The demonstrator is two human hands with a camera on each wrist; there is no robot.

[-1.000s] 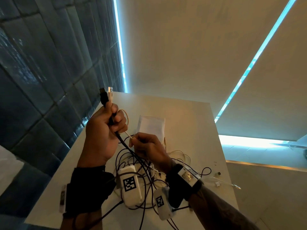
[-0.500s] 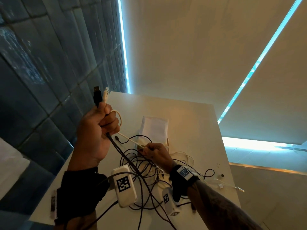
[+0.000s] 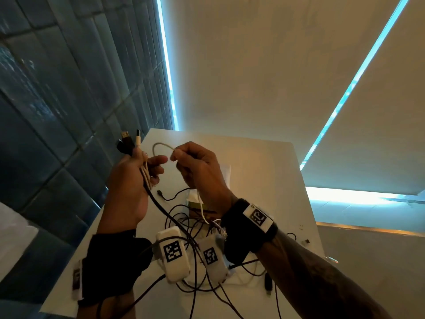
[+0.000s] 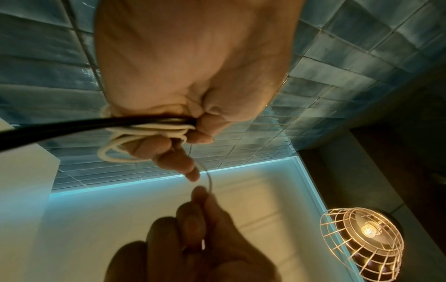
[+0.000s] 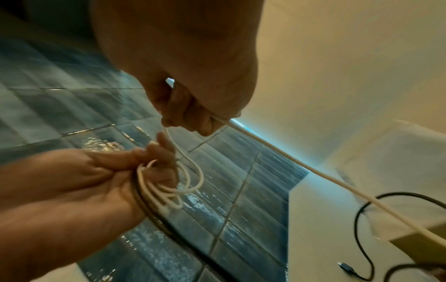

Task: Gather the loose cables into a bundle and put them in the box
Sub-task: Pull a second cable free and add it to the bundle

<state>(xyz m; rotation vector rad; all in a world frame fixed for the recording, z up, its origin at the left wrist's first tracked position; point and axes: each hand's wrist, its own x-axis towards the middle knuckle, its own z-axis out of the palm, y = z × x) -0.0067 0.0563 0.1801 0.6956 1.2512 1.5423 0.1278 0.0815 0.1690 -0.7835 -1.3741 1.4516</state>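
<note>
My left hand (image 3: pixel 150 168) is raised over the white table (image 3: pixel 264 180) and grips a bundle: a black cable (image 3: pixel 161 207), white cable loops (image 4: pixel 115 150) and USB plugs (image 3: pixel 130 139) sticking up above the fist. Right beside it my right hand (image 3: pixel 176 156) pinches the white cable (image 3: pixel 161 145), which arches over to the left hand and trails down (image 5: pixel 313 171) to the table. A tangle of loose black cables (image 3: pixel 184 223) lies below the hands. The box (image 3: pixel 226 173) stands behind my right hand, mostly hidden; its cardboard edge (image 5: pixel 415 240) shows in the right wrist view.
A blue tiled wall (image 3: pixel 57 100) runs close along the table's left edge. Two white marker-tagged wrist camera units (image 3: pixel 173 252) hang over the cable pile. Loose plugs (image 3: pixel 268 283) lie near the table's right front edge. A wire-cage lamp (image 4: pixel 362 238) glows in the left wrist view.
My right hand has risen from the cable pile up to the left hand, bringing the white cable with it into a new arch. The left hand stays raised with its bundle.
</note>
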